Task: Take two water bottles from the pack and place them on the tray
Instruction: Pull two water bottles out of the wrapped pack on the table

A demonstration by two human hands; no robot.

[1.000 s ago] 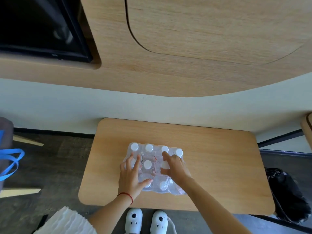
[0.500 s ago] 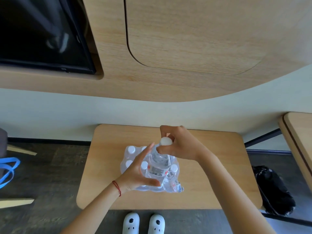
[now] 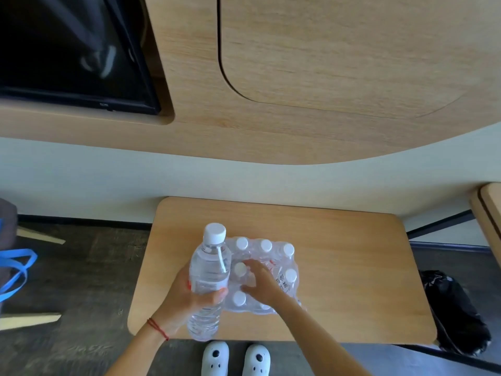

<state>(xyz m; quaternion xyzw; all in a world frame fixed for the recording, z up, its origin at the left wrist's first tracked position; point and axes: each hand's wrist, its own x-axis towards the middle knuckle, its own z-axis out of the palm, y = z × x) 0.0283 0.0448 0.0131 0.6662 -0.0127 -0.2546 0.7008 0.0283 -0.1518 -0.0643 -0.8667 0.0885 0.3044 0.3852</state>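
Note:
A clear water bottle (image 3: 208, 270) with a white cap is held upright above the table, and my left hand (image 3: 187, 297) is wrapped around its middle. To its right lies the shrink-wrapped pack (image 3: 282, 264) of white-capped bottles on the wooden table (image 3: 349, 267). My right hand (image 3: 261, 283) rests on top of the pack, fingers spread over the caps, one fingertip on a cap in the middle row. No tray is in view.
A dark screen (image 3: 67, 50) hangs on the wood wall panel at the upper left. A black bag (image 3: 455, 310) sits on the floor right of the table, a blue strap (image 3: 16, 270) at the left. My white shoes (image 3: 235, 359) show below the table edge.
The bottle has come out of the pack and passed to my left hand, which moved it left and up. My right hand let go of its cap and dropped back onto the pack.

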